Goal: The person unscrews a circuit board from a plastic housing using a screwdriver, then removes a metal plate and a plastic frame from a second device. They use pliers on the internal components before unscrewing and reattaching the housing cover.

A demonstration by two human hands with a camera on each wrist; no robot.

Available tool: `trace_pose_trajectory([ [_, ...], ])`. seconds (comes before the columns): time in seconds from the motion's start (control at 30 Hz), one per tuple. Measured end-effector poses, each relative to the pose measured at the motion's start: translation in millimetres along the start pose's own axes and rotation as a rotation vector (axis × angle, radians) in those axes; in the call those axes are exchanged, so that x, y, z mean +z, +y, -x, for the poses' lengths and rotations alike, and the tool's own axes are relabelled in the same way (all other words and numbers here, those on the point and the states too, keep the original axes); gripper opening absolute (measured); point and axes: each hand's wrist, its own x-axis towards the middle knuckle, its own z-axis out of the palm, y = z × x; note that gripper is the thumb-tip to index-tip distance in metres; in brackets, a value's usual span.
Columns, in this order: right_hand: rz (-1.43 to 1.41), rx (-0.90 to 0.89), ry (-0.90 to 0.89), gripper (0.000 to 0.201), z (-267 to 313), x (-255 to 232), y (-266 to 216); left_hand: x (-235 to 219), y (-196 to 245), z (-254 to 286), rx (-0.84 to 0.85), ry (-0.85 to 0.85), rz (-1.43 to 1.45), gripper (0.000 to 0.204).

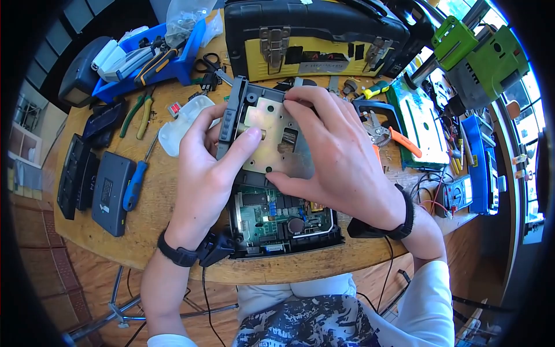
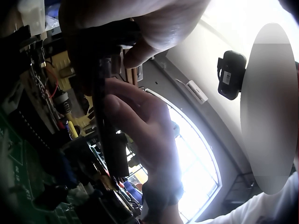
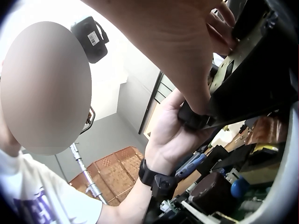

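Both hands hold a dark plastic housing with a metal plate (image 1: 276,118) above the bench. The left hand (image 1: 209,168) grips its left side, thumb on the plate beside a small brass-coloured post. On the right edge, the right hand (image 1: 341,153) has its fingertips at the top and its thumb at the lower corner. Below lies an opened device with a green circuit board (image 1: 263,217). In the left wrist view the right hand (image 2: 145,126) touches the dark part's edge; in the right wrist view the left hand (image 3: 170,135) supports it from beneath.
A blue screwdriver (image 1: 134,186) and a grey case (image 1: 110,194) lie at left, near green-handled pliers (image 1: 136,115). Behind stand a blue bin (image 1: 185,63) and a black-yellow toolbox (image 1: 254,58). At right are orange-handled pliers (image 1: 406,142), a multimeter (image 1: 458,194) and a green drill (image 1: 485,63).
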Motion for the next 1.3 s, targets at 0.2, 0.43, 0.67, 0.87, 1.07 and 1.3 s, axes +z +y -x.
trace_pose_trajectory([
  [0.2,-0.010,0.081,-0.038,0.078,-0.4,-0.6,0.4,0.2,0.8,-1.3,-0.052,-0.016,0.037,0.052],
  [0.43,0.023,0.092,-0.061,0.078,0.9,1.8,1.2,-1.5,-2.3,-4.1,-0.120,-0.034,0.121,0.048],
  [0.67,0.027,0.021,-0.019,0.071,0.6,4.6,5.6,1.3,-4.1,-3.3,-0.143,-0.015,0.150,0.047],
  [0.87,0.018,-0.007,-0.082,0.071,1.3,1.9,8.9,-0.8,-7.8,-5.2,-0.170,-0.035,0.153,0.048],
  [1.07,-0.060,0.033,-0.175,0.077,3.5,-5.8,11.0,-1.3,-9.2,-5.8,-0.176,-0.057,0.151,0.047],
  [1.3,-0.075,0.116,-0.144,0.074,4.4,-5.6,7.8,-1.3,-9.5,-5.1,-0.169,-0.068,0.137,0.044],
])
